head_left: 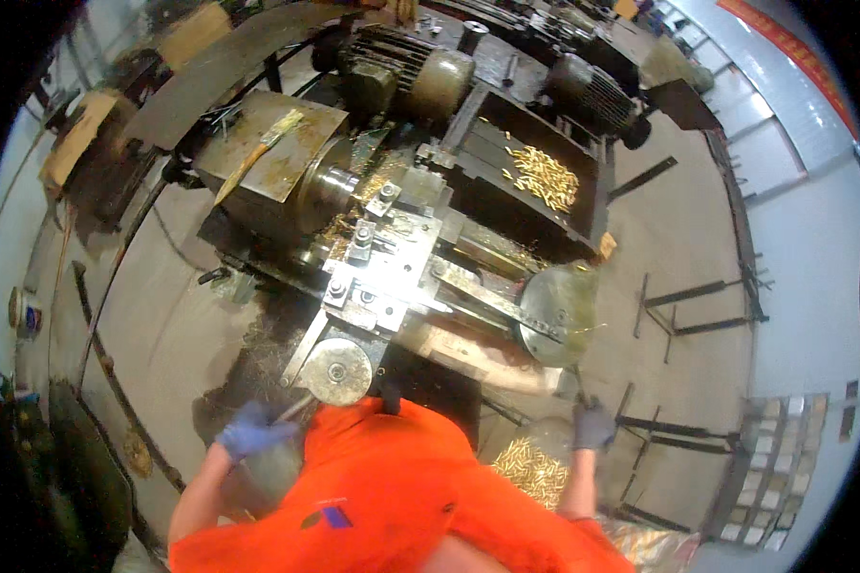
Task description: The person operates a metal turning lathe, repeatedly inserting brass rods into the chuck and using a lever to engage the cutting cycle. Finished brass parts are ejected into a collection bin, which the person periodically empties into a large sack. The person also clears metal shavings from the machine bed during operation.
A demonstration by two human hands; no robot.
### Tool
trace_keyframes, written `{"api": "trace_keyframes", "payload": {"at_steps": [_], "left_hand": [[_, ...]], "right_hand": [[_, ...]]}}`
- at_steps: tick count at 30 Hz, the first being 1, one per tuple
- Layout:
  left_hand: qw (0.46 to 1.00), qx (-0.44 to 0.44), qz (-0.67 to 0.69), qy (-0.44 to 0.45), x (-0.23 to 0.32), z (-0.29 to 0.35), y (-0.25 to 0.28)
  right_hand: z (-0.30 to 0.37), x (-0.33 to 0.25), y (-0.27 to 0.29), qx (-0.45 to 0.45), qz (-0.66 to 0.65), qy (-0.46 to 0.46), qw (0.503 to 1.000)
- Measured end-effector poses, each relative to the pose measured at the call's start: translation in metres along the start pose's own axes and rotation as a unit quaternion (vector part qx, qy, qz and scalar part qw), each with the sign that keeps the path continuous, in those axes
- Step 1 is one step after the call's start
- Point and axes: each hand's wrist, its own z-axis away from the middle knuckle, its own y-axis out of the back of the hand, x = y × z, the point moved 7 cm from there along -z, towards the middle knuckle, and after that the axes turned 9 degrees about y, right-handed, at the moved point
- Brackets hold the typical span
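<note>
My left hand, in a blue glove, is at the lower left beside the small round handwheel. Its fingers lie around the lower end of a pale crank handle, somewhat blurred. On the other side, my right hand, in a darker blue-grey glove, is closed round a thin upright handle below the large disc-shaped handwheel. Between them stands a metal lathe; its tool slide is brightly lit, with bolted tool clamps. The shiny chuck points at the slide from the headstock.
A brush lies on the headstock cover. Small brass-coloured parts fill part of a dark tray behind, and more pile up in a container by my right forearm. Motors stand at the back; black metal frames are to the right.
</note>
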Motion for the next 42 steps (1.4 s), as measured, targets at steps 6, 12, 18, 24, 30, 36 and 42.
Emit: {"api": "trace_keyframes", "payload": {"at_steps": [6,12,18,24,30,36,42], "left_hand": [[0.917,0.306,0.232,0.105,-0.163,0.028,0.035],[0.807,0.432,0.375,0.147,-0.159,0.029,-0.013],[0.689,0.611,0.380,0.088,-0.161,0.008,0.032],[0.826,0.537,0.166,0.044,-0.086,-0.087,0.153],[0.847,0.503,0.138,-0.101,0.002,-0.167,0.201],[0.857,0.487,0.120,-0.116,-0.015,-0.214,0.222],[0.874,0.480,0.043,-0.054,0.014,-0.190,0.229]], "right_hand": [[-0.140,0.029,-0.022,0.006,0.183,0.080,0.980],[-0.236,-0.024,0.004,0.090,0.173,0.119,0.973],[-0.248,-0.043,-0.004,0.109,0.094,0.149,0.978],[-0.218,0.000,-0.026,0.026,0.108,0.122,0.986],[-0.129,0.028,-0.028,-0.022,0.136,0.067,0.988],[-0.014,-0.011,0.004,-0.023,-0.011,-0.014,1.000],[0.040,-0.017,-0.022,-0.033,-0.101,-0.065,0.992]]}}
